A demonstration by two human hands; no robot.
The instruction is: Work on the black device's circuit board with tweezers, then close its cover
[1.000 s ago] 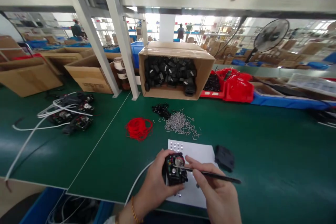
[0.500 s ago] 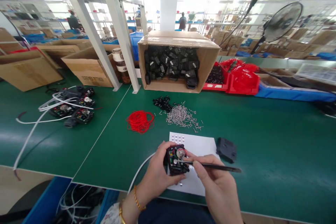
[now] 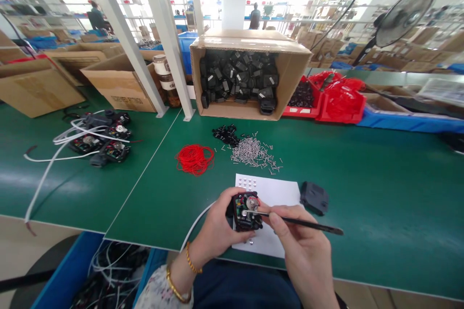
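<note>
My left hand (image 3: pixel 217 226) grips a small black open device (image 3: pixel 246 212) with a circuit board and a round metal part showing inside; a white cable (image 3: pixel 193 227) runs from it toward me. My right hand (image 3: pixel 299 246) pinches a thin black tool (image 3: pixel 308 224) like a pen, and its tip touches the device's inside. Both hands hover over a white sheet (image 3: pixel 275 195) with small shiny dots, near the green table's front edge. A black cover (image 3: pixel 313 198) lies just right of the sheet.
On the green table (image 3: pixel 362 178) lie a red coil of bands (image 3: pixel 195 159), a pile of metal pins (image 3: pixel 253 152), small black bits (image 3: pixel 224 134). Behind stand an open carton of black parts (image 3: pixel 246 77), red bins (image 3: pixel 326 101), cabled devices (image 3: pixel 105 140) at left, a fan (image 3: pixel 402 9).
The view has tilted downward a little, so table and boxes sit higher in frame. Both hands keep their grips; the tool tip stays at the device.
</note>
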